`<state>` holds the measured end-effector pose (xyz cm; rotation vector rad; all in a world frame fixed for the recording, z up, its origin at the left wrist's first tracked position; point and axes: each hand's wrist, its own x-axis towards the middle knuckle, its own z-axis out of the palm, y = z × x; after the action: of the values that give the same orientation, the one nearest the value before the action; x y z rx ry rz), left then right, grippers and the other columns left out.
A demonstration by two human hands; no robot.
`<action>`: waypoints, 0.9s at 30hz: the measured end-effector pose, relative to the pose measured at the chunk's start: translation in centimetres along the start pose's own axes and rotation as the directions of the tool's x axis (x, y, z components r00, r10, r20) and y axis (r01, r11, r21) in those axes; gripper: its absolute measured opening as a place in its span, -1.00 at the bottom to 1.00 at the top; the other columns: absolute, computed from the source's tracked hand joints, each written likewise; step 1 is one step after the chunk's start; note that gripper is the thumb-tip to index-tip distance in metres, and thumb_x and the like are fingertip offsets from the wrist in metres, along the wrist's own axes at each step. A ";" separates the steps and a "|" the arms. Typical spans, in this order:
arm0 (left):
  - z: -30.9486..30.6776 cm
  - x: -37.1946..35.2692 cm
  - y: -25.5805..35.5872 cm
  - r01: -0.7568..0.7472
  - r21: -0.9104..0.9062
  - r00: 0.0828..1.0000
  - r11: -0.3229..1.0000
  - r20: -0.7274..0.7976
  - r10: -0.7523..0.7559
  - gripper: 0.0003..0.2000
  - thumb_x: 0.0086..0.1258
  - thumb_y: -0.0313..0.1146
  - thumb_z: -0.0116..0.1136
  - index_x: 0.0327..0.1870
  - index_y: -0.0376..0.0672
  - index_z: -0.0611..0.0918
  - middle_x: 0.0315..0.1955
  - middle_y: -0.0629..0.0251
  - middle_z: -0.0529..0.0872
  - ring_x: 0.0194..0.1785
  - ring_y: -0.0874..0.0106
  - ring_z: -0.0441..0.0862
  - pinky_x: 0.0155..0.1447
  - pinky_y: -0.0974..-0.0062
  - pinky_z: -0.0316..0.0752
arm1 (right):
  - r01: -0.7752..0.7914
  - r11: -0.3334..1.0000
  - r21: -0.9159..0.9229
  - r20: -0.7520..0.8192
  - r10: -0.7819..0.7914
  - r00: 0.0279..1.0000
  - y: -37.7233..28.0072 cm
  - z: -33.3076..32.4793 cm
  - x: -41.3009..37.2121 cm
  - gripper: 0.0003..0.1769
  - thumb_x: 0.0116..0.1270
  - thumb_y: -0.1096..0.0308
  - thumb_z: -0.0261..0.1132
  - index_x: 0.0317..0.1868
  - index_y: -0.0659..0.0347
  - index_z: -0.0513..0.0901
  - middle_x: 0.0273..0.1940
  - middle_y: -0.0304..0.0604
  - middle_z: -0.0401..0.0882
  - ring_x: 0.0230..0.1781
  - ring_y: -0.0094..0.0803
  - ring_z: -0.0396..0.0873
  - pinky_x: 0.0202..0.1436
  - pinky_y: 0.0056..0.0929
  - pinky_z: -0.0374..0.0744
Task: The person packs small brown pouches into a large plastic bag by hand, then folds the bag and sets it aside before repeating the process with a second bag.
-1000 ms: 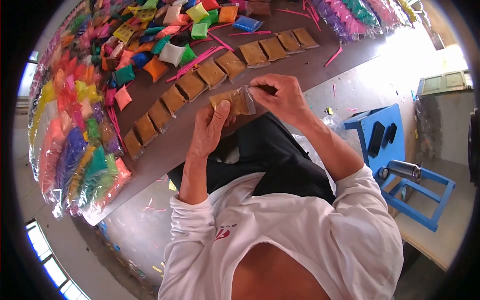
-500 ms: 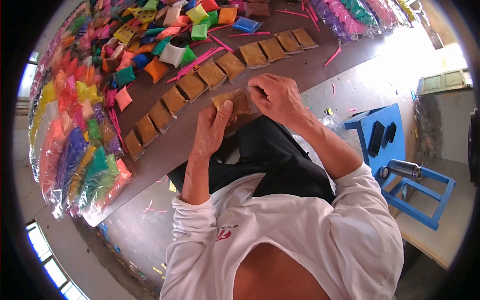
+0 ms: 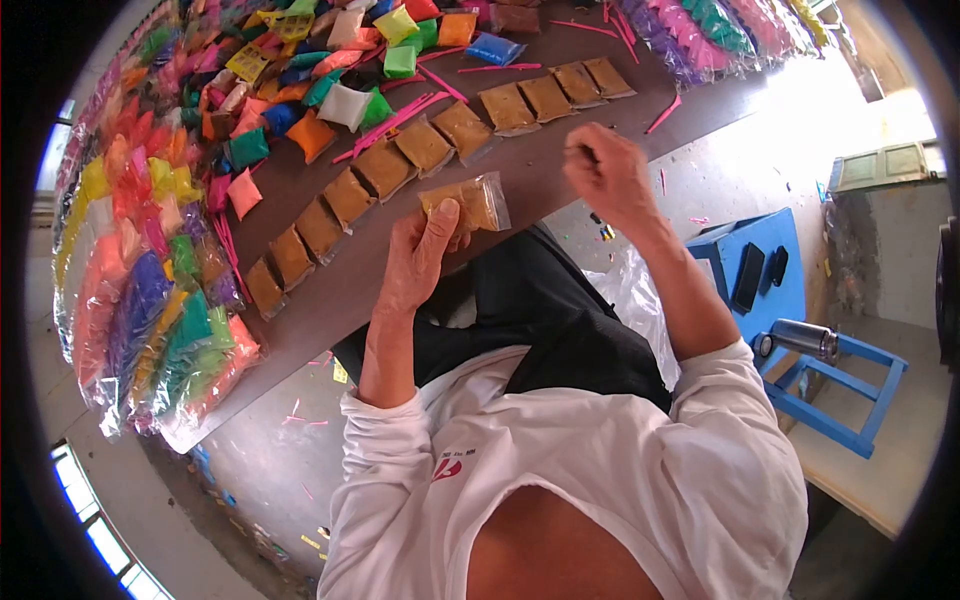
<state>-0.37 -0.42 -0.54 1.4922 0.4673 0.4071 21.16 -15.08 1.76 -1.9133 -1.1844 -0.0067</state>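
Observation:
My left hand [image 3: 425, 245] holds a clear packet of brown material [image 3: 478, 203] by its left end, thumb on top, over the table's front edge. The packet's clear end flap points right, free of my other hand. Up and to the right of it, my right hand [image 3: 607, 170] is raised with curled fingers, partly smeared by motion; whether it holds anything cannot be made out. Beyond both hands, several similar brown packets [image 3: 384, 168] lie in a curved row on the dark table [image 3: 560, 195].
Colourful small packets [image 3: 248, 149] are heaped behind the row, with pink strips [image 3: 395, 125] among them. Big bags of coloured packets [image 3: 150, 310] stand at the left, more bags [image 3: 700, 35] at the top right. A blue stool [image 3: 780, 315] at the right bears a metal flask [image 3: 808, 340].
My right hand has let go of the packet's right end and moved up and to the right. The flap now shows uncovered. My left hand keeps its hold, nearly in place.

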 end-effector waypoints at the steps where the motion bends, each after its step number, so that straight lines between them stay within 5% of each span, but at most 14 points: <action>1: 0.0 0.0 0.0 0.003 0.004 1.000 1.000 0.001 -0.003 -0.51 0.54 0.11 -0.03 -0.23 -0.23 0.63 -0.45 0.42 0.60 -0.36 0.64 0.44 -0.27 0.61 0.32 | -0.080 0.997 -0.021 0.015 0.080 0.997 0.6 -0.9 -0.3 -0.88 0.14 0.40 0.27 -0.40 0.23 0.51 -0.53 -0.03 0.49 -0.54 -0.12 0.51 -0.42 -0.25 0.46; 3: 0.2 0.1 0.0 0.014 -0.009 1.000 1.000 -0.001 -0.014 -0.51 0.54 0.11 -0.04 -0.22 -0.23 0.63 -0.44 0.42 0.61 -0.35 0.64 0.44 -0.27 0.61 0.32 | -0.239 0.969 -0.069 0.038 0.242 0.970 1.8 -3.1 -1.2 -0.86 0.16 0.36 0.27 -0.40 0.25 0.52 -0.55 -0.01 0.47 -0.58 -0.11 0.47 -0.44 -0.27 0.44; 6: 0.3 0.0 0.2 0.023 -0.030 1.000 0.999 -0.003 -0.023 -0.51 0.54 0.10 -0.03 -0.19 -0.24 0.63 -0.43 0.43 0.61 -0.35 0.64 0.45 -0.28 0.62 0.33 | -0.398 0.808 -0.434 -0.109 0.391 0.914 3.4 -6.7 -2.9 -0.79 0.21 0.27 0.29 -0.40 0.27 0.58 -0.48 0.01 0.54 -0.52 -0.22 0.56 -0.39 -0.25 0.48; 8: -0.1 0.1 0.1 0.003 -0.010 1.000 1.000 0.018 -0.003 -0.53 0.55 0.07 -0.01 -0.17 -0.25 0.64 -0.41 0.45 0.61 -0.35 0.64 0.46 -0.27 0.62 0.34 | -0.332 0.766 -0.550 -0.232 0.242 0.942 5.8 -8.5 -5.1 -0.77 0.19 0.30 0.35 -0.20 0.24 0.64 -0.25 -0.01 0.64 -0.33 -0.24 0.63 -0.23 -0.27 0.54; 11: 0.7 0.1 0.5 0.024 -0.067 0.999 0.997 -0.038 -0.027 -0.58 0.55 0.00 0.03 -0.16 -0.27 0.64 -0.40 0.46 0.61 -0.34 0.64 0.47 -0.27 0.62 0.36 | -0.210 0.863 -0.459 -0.306 0.069 0.950 4.1 -8.8 -5.6 -0.52 0.17 0.36 0.41 0.12 0.22 0.57 -0.05 -0.07 0.64 -0.19 -0.23 0.63 -0.03 -0.28 0.55; 12: 0.9 0.0 0.4 0.024 -0.054 0.999 0.998 -0.038 -0.026 -0.59 0.55 -0.03 0.04 -0.16 -0.28 0.65 -0.41 0.47 0.61 -0.33 0.64 0.47 -0.26 0.62 0.37 | -0.264 0.948 -0.179 -0.188 0.231 0.955 3.8 -8.5 -6.1 -0.36 0.22 0.40 0.40 0.31 0.24 0.41 -0.03 -0.11 0.62 -0.15 -0.33 0.63 0.04 -0.34 0.56; 15: 0.8 0.1 0.3 0.033 0.009 0.999 0.999 -0.026 -0.032 -0.63 0.54 -0.07 0.05 -0.18 -0.27 0.65 -0.41 0.47 0.61 -0.32 0.65 0.47 -0.23 0.62 0.37 | -0.319 0.885 0.340 0.098 0.304 0.948 1.6 -4.5 -5.3 -0.49 0.34 0.31 0.35 0.25 0.26 0.47 -0.14 -0.12 0.66 -0.20 -0.46 0.63 -0.11 -0.45 0.62; 16: 0.4 0.0 0.1 0.049 0.050 0.999 0.998 -0.023 -0.048 -0.64 0.54 -0.07 0.05 -0.18 -0.25 0.65 -0.41 0.46 0.61 -0.32 0.64 0.47 -0.22 0.61 0.37 | -0.372 0.860 0.351 0.199 0.320 0.926 0.1 -2.9 -4.7 -0.50 0.35 0.28 0.34 0.24 0.28 0.47 -0.14 -0.12 0.66 -0.20 -0.44 0.64 -0.11 -0.45 0.62; 18: 0.0 0.0 -0.5 0.045 0.090 0.999 0.995 -0.001 -0.045 -0.64 0.53 -0.08 0.07 -0.19 -0.26 0.66 -0.41 0.47 0.61 -0.31 0.65 0.47 -0.21 0.62 0.37 | -0.243 0.837 0.491 0.208 0.158 0.965 -1.9 0.8 -3.4 -0.53 0.34 0.27 0.35 0.18 0.31 0.50 -0.20 -0.09 0.67 -0.24 -0.45 0.63 -0.17 -0.43 0.61; 20: -0.5 0.0 -0.9 0.013 0.098 1.000 0.995 0.023 -0.016 -0.64 0.52 -0.11 0.10 -0.18 -0.30 0.67 -0.40 0.51 0.60 -0.32 0.67 0.45 -0.22 0.66 0.38 | -0.371 0.787 0.493 0.430 0.150 0.890 -3.5 2.5 -2.0 -0.58 0.36 0.35 0.35 0.17 0.29 0.50 -0.20 -0.22 0.58 -0.23 -0.62 0.48 -0.18 -0.54 0.52; 23: -0.1 -0.3 0.1 0.016 0.038 1.000 0.999 0.019 -0.016 -0.67 0.49 -0.13 0.15 -0.17 -0.29 0.68 -0.40 0.50 0.61 -0.31 0.67 0.46 -0.22 0.65 0.39 | -0.362 0.821 0.442 0.548 0.073 0.833 -4.5 3.7 -0.7 -0.69 0.37 0.35 0.34 0.01 0.33 0.52 -0.27 -0.25 0.55 -0.28 -0.63 0.45 -0.24 -0.55 0.49; 27: 0.6 -0.4 1.5 -0.005 0.041 0.999 0.999 0.042 0.004 -0.69 0.45 -0.16 0.21 -0.17 -0.29 0.68 -0.41 0.48 0.62 -0.31 0.67 0.45 -0.23 0.64 0.39 | -0.333 0.780 0.530 0.443 0.080 0.893 -3.5 3.8 -2.0 -0.75 0.37 0.35 0.34 -0.12 0.32 0.49 -0.34 -0.30 0.48 -0.32 -0.64 0.41 -0.26 -0.56 0.47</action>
<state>-0.35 -1.03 0.96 1.5390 0.4416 0.3711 15.95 -13.37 0.85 -1.4874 -1.0453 0.8303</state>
